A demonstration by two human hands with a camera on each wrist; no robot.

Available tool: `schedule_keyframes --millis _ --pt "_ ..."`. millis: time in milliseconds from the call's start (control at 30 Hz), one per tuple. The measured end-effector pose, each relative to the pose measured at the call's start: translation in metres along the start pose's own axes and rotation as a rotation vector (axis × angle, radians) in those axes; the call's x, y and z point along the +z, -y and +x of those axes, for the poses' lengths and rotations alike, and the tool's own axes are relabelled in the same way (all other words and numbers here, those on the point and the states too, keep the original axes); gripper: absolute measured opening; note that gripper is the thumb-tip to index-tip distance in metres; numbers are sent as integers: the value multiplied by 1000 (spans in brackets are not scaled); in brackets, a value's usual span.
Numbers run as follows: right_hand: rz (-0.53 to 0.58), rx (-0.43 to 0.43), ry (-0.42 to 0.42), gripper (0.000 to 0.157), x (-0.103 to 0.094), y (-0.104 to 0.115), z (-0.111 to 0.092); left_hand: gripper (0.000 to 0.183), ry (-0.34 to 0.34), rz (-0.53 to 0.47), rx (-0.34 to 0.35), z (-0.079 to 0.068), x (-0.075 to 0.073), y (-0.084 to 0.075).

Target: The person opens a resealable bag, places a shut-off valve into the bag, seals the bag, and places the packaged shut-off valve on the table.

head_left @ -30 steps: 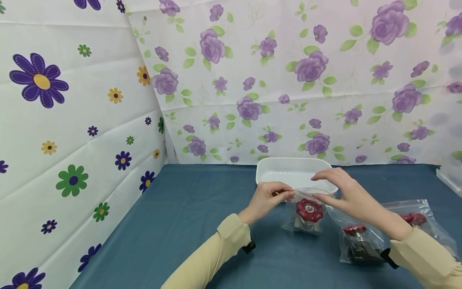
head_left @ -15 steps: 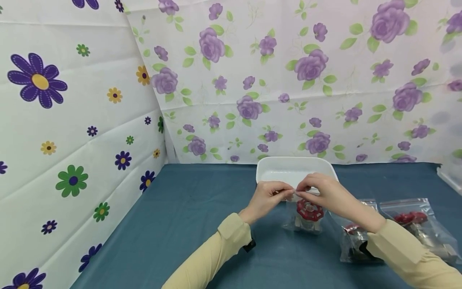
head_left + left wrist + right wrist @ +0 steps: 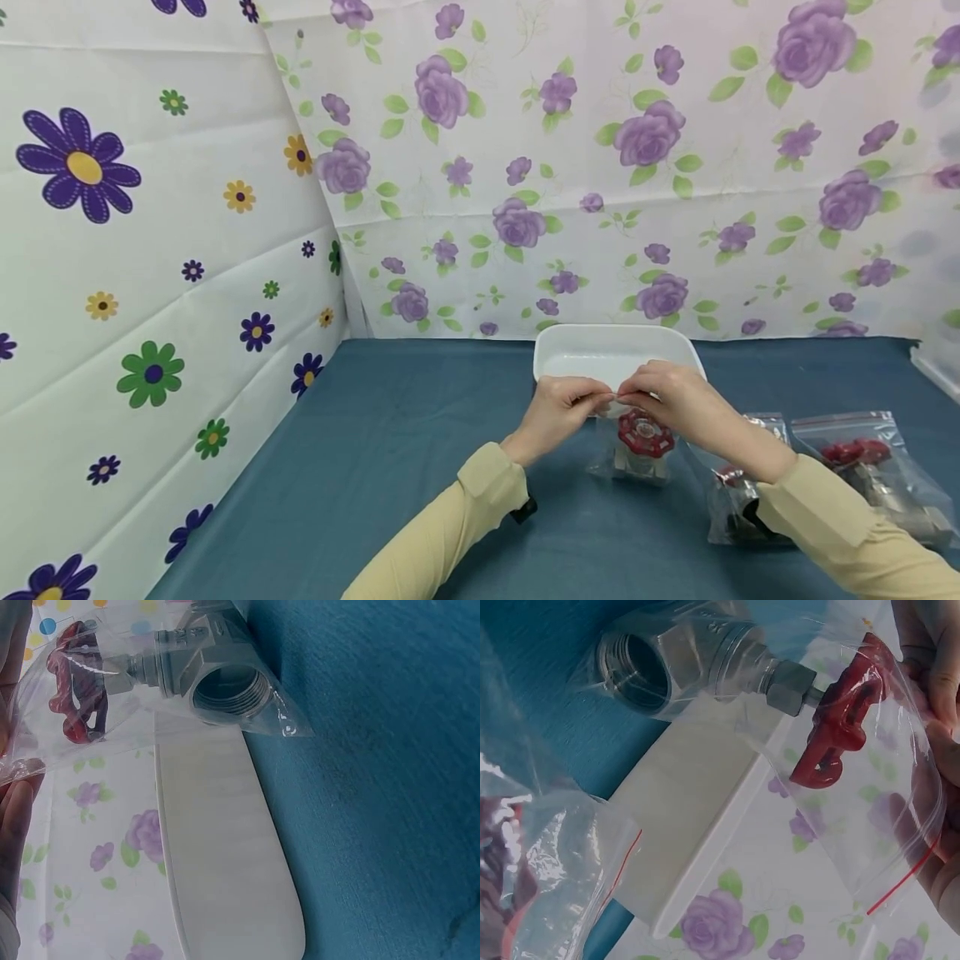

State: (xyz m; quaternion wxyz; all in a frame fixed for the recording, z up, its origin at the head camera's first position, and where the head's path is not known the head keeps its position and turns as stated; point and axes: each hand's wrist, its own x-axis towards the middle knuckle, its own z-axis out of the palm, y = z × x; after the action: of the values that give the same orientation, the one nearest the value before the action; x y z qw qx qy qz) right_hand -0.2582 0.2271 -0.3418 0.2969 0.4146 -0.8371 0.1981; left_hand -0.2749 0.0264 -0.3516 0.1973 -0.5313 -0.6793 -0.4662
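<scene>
A clear zip bag (image 3: 603,461) stands upright on the blue cloth with a metal gate valve (image 3: 187,664) inside. The valve's red handwheel (image 3: 840,724) points toward the bag's mouth, and its threaded opening shows at the other end. Thumb and fingers of my left hand (image 3: 555,414) pinch the bag's top edge. Right beside them my right hand (image 3: 678,404) pinches the same edge, fingertips nearly meeting the left ones. A red zip line (image 3: 904,875) runs along the mouth near the fingers in the right wrist view.
A white tray (image 3: 600,331) sits behind the hands, close to the flowered backdrop. Two more bagged valves with red handwheels lie to the right: a nearer bag (image 3: 731,521), partly behind the right forearm, and a farther bag (image 3: 885,483).
My right hand, spread with thumb and fingers apart a second ago, has moved left and now pinches the bag's mouth beside the left hand. The left hand has kept its pinch.
</scene>
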Motion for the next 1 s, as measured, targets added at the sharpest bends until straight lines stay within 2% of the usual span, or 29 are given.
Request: schedule_keyframes --millis 133,267,400,533,667,867,1000 --pt "-3 -2 -22 25 1 -2 -1 8 -7 11 5 -2 5 12" --pt "63 66 7 24 0 -4 -3 8 -31 9 5 -5 10 29" --pt "121 111 28 21 -3 -7 -3 7 -58 15 -8 -3 5 17" --pt "126 102 8 21 -1 -9 -4 7 -65 -3 -15 0 0 5" --pt "83 74 -30 23 2 -9 -5 7 -60 -8 -6 -1 0 4" --pt "-24 -17 -112 28 7 -7 -5 7 -60 -4 -2 -2 3 6" --pt "-58 -42 -133 29 9 -6 -6 7 -60 10 -1 -3 4 7"
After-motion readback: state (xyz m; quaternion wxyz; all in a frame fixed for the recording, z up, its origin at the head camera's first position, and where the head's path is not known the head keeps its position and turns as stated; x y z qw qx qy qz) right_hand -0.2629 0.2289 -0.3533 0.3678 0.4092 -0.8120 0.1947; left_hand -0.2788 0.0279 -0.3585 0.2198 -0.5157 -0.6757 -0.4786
